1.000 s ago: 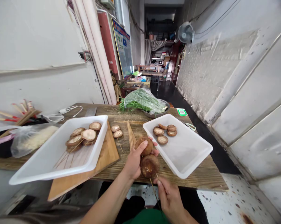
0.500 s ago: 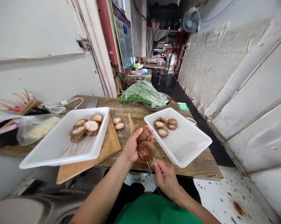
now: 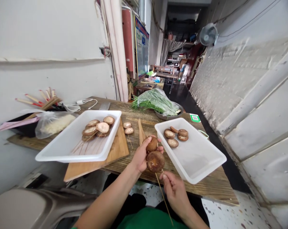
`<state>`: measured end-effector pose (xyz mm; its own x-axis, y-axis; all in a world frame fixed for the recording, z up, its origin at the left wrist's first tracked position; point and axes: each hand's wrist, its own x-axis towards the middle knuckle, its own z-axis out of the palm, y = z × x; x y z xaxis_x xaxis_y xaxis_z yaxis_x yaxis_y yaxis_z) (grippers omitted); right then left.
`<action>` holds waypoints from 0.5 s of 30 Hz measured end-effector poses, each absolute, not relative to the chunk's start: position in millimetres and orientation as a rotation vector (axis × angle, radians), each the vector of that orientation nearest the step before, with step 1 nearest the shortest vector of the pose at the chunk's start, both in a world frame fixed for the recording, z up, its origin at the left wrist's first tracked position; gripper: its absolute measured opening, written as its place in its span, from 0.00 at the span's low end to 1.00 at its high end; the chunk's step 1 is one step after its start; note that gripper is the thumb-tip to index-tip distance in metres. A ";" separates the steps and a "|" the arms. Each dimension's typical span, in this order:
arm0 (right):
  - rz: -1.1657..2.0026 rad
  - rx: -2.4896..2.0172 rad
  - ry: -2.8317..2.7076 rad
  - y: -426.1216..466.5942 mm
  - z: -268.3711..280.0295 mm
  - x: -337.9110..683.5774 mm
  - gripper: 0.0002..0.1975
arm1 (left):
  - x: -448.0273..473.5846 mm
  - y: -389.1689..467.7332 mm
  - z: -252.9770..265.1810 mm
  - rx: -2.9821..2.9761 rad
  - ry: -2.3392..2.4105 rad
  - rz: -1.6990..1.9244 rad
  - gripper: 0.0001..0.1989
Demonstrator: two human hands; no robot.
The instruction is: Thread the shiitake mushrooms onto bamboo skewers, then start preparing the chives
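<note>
My left hand (image 3: 141, 156) is closed around two brown shiitake mushrooms, caps up: a smaller one (image 3: 152, 144) at the fingers and a larger one (image 3: 155, 161) nearer me. A thin bamboo skewer (image 3: 163, 197) sticks out of the larger cap toward my lap. Just right of it, my right hand (image 3: 174, 187) pinches a second skewer (image 3: 162, 171), whose tip end meets the mushroom's near edge; the rest is hidden by the hand. Beyond my left hand lies a bundle of loose skewers (image 3: 141, 130). Two skewered mushrooms (image 3: 129, 130) rest on the table to its left.
A white tray (image 3: 49, 152) with several skewered mushrooms sits partly on a wooden board (image 3: 121, 149). Another white tray (image 3: 191, 178) at right holds several loose mushrooms (image 3: 173, 143). Bagged green vegetables (image 3: 155, 101) lie over a metal bowl at the back. A stool (image 3: 17, 206) stands lower left.
The view has turned a little, so the scene sits further right. Both hands keep nearly the same hold, and the protruding skewer shows more of its length.
</note>
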<state>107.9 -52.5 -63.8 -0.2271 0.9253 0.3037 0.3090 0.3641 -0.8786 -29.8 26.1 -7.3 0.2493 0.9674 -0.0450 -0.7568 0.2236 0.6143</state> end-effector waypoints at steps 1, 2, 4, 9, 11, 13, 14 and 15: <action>0.872 -1.099 -1.735 -52.2 -63.0 106.4 0.14 | -30.1 25.7 -6.6 0.543 0.473 1.254 0.09; 0.872 -1.101 -1.728 -51.4 -62.0 105.1 0.14 | -30.5 25.6 -6.0 0.554 0.475 1.259 0.10; 0.891 -1.095 -1.690 -48.5 -59.8 102.8 0.13 | -30.8 26.1 -5.3 0.567 0.484 1.266 0.10; 1.012 -1.042 -1.567 -33.9 -55.3 100.0 0.13 | -31.9 32.7 -5.9 0.539 0.499 1.234 0.10; 1.099 -1.008 -1.524 -25.5 -55.1 100.4 0.13 | -35.5 36.7 -4.4 0.514 0.476 1.237 0.11; 1.234 -0.950 -1.466 -16.2 -55.2 101.8 0.14 | -41.1 39.5 -2.7 0.495 0.405 1.214 0.16; 1.313 -0.912 -1.432 -11.6 -55.2 102.5 0.15 | -43.9 40.0 -2.6 0.493 0.353 1.193 0.21; 1.395 -0.869 -1.395 -7.2 -55.3 103.2 0.15 | -46.3 39.9 -3.5 0.498 0.299 1.178 0.26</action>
